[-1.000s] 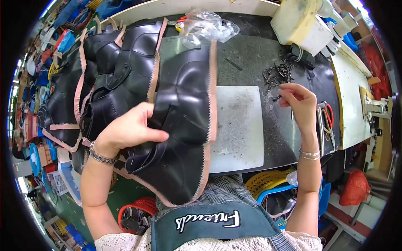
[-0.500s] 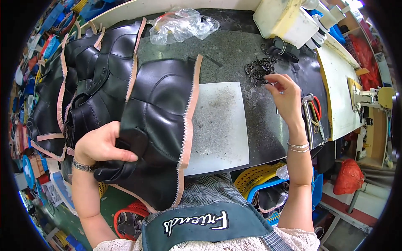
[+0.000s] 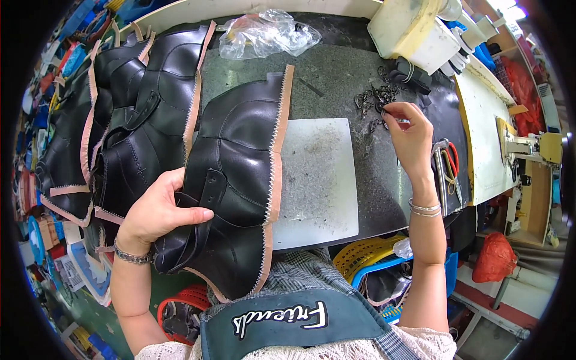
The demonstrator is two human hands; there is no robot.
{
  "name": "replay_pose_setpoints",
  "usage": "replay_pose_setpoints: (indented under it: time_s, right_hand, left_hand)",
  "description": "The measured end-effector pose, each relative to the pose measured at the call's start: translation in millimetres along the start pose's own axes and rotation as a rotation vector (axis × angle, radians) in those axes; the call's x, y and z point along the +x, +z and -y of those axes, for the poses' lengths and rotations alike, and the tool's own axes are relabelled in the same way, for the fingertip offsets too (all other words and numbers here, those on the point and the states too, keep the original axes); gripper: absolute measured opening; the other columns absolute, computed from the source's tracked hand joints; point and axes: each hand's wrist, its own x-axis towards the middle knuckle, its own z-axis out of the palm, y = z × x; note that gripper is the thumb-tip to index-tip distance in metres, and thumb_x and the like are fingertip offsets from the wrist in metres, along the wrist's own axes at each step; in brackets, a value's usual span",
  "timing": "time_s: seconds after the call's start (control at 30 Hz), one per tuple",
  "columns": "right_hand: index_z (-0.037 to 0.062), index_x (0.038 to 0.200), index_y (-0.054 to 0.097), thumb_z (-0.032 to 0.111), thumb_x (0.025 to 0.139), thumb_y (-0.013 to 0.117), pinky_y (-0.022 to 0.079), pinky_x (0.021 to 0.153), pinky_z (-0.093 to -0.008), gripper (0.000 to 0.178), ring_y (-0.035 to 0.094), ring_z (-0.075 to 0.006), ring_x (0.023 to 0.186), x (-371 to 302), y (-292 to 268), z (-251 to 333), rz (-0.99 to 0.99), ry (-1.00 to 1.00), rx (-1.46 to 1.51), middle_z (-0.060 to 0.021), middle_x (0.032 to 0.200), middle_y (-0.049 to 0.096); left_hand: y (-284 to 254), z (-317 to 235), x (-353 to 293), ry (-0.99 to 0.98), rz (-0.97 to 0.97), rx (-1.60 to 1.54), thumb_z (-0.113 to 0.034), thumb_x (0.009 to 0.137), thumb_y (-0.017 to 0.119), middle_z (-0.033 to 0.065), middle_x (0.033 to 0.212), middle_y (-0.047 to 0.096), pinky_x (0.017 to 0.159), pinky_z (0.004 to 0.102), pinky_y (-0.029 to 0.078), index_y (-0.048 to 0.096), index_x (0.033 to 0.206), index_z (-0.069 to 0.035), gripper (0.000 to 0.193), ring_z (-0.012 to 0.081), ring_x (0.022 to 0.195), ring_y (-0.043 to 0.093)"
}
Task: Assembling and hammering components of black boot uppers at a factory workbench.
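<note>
My left hand (image 3: 161, 211) grips a black leather boot upper (image 3: 243, 171) by its left edge, thumb on top and fingers underneath. A pink-tan band with zigzag stitching edges this upper, and a punched black strap (image 3: 212, 189) lies near my thumb. My right hand (image 3: 412, 135) is at the right of the bench, thumb and forefinger pinched together at the edge of a pile of small dark metal pieces (image 3: 375, 98), which look like buckles. What sits between those fingertips is too small to tell. A pale cutting board (image 3: 318, 180) lies partly under the upper.
More boot uppers (image 3: 159, 84) overlap at the left. A clear plastic bag (image 3: 267, 37) lies at the back. Red-handled scissors (image 3: 452, 161) rest beyond my right wrist, with a dark rubber-banded bundle (image 3: 409, 75) behind. Below the bench edge are yellow (image 3: 360, 258) and red baskets (image 3: 183, 300).
The upper has shifted slightly up, and its strap now lies more exposed beside my left thumb. My right thumb and forefinger have closed at the pile of metal pieces.
</note>
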Motion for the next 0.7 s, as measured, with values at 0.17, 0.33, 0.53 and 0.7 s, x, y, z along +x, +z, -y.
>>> replay_pose_setpoints:
  time_s: [0.17,0.33,0.53,0.7]
  right_hand:
    - [-0.0003,0.093,0.067,-0.004,0.08,0.067,0.052,0.066,-0.0234,0.013,0.066,-0.0133,0.078,-1.8,5.4,-16.0,-0.04,-0.117,0.043,-0.0057,0.094,0.067]
    - [0.001,0.091,0.069,-0.001,0.083,0.07,0.049,0.066,-0.0186,0.009,0.061,-0.0041,0.074,2.4,4.7,-6.8,-0.163,0.115,0.236,-0.0009,0.087,0.068]
    - [0.0006,0.099,0.07,-0.005,0.081,0.07,0.05,0.067,-0.0183,0.018,0.062,-0.0051,0.075,-6.6,7.2,-3.1,0.012,0.076,0.504,-0.0036,0.093,0.067]
    - [-0.0038,0.102,0.068,-0.004,0.083,0.068,0.054,0.074,-0.0223,0.019,0.066,-0.0105,0.078,-0.9,9.2,-8.3,0.031,0.241,0.323,-0.008,0.09,0.068]
  left_hand:
    - [1.1,-1.0,3.6,0.013,0.002,-0.064,0.0,0.075,0.076,0.0031,0.11,0.065,0.095,0.0273,0.044,0.06,0.116,0.002,0.045,0.01,0.1,0.057]
    - [-0.6,7.9,-1.0,0.014,-0.013,-0.113,0.001,0.073,0.075,0.0017,0.112,0.065,0.096,0.0255,0.042,0.057,0.123,0.002,0.053,0.0091,0.101,0.057]
    - [0.4,8.0,2.1,0.042,-0.004,-0.116,0.0,0.075,0.076,0.0023,0.108,0.066,0.093,0.0262,0.044,0.061,0.114,0.002,0.042,0.009,0.099,0.057]
    - [1.1,7.6,-1.4,0.012,-0.023,-0.149,0.0,0.075,0.075,0.0018,0.106,0.066,0.092,0.0259,0.045,0.062,0.113,0.001,0.041,0.0083,0.097,0.057]
